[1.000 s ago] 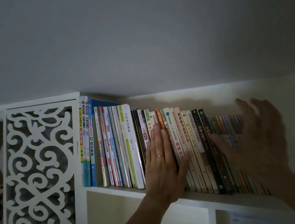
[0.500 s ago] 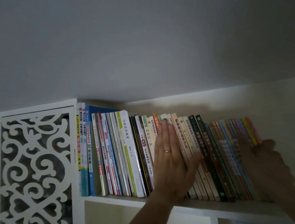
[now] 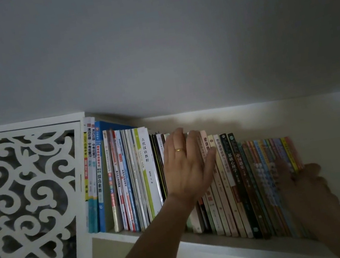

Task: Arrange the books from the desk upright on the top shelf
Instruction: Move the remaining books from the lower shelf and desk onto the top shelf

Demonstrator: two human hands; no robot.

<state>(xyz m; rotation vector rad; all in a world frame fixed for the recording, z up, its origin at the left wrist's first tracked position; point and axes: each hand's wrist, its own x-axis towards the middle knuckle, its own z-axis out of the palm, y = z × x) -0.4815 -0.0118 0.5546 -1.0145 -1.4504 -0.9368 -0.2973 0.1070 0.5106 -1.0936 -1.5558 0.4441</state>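
A full row of books [image 3: 229,182] stands upright on the top shelf [image 3: 205,239] across mid-frame, the flat, open left hand [image 3: 185,166] pressing their spines and the right hand's [image 3: 309,188] grip unclear in shadow, so only squaring up seems left.

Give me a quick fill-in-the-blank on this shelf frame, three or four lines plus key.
1. The left hand lies flat against the book spines and wears a ____ on one finger.
2. The right hand is at the ____ end of the book row.
3. The carved white panel stands to the ____ of the books.
4. The books stand on the shelf ____, spines outward.

Missing: ring; right; left; upright
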